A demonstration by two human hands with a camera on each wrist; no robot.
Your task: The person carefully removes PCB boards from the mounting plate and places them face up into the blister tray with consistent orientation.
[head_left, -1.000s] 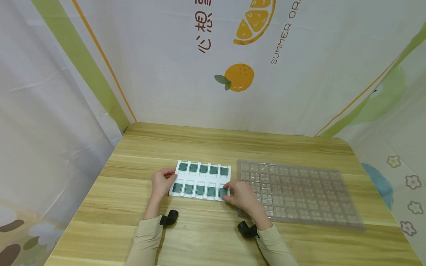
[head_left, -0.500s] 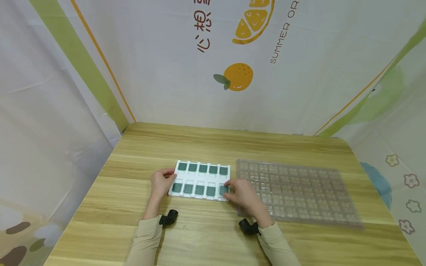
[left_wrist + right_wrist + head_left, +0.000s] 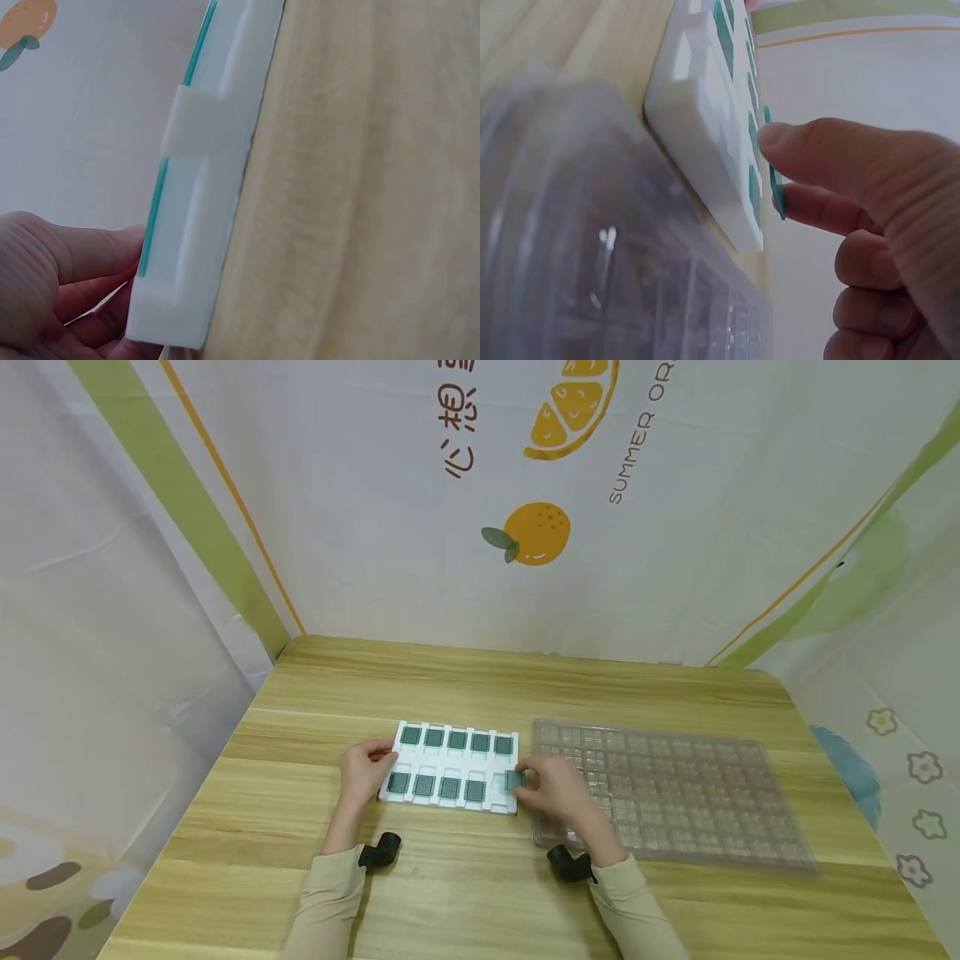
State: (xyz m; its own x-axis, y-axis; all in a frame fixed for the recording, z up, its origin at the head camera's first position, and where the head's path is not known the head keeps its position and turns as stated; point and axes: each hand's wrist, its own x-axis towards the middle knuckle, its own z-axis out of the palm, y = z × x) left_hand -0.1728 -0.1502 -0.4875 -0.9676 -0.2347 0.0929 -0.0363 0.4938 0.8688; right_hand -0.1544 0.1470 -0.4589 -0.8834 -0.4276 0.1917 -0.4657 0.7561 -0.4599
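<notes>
A white foam holder (image 3: 450, 799) lies on the wooden table (image 3: 450, 685) with two rows of green square chips (image 3: 457, 740) in its slots. My right hand (image 3: 551, 787) pinches one green chip (image 3: 513, 779) between thumb and finger, lifted just above the holder's front right slot (image 3: 501, 790), which now shows white. In the right wrist view the chip (image 3: 775, 187) is edge-on between thumb and fingers beside the holder (image 3: 705, 142). My left hand (image 3: 363, 770) grips the holder's left edge (image 3: 199, 210).
A large clear plastic grid tray (image 3: 667, 793) lies right of the holder, under my right wrist. Printed curtains (image 3: 525, 527) close the table on three sides. Black wrist camera mounts (image 3: 381, 850) sit near both sleeves.
My right hand has pulled the green chip out of the front right slot and lifted it slightly to the right. The left hand has stayed on the holder's edge.
</notes>
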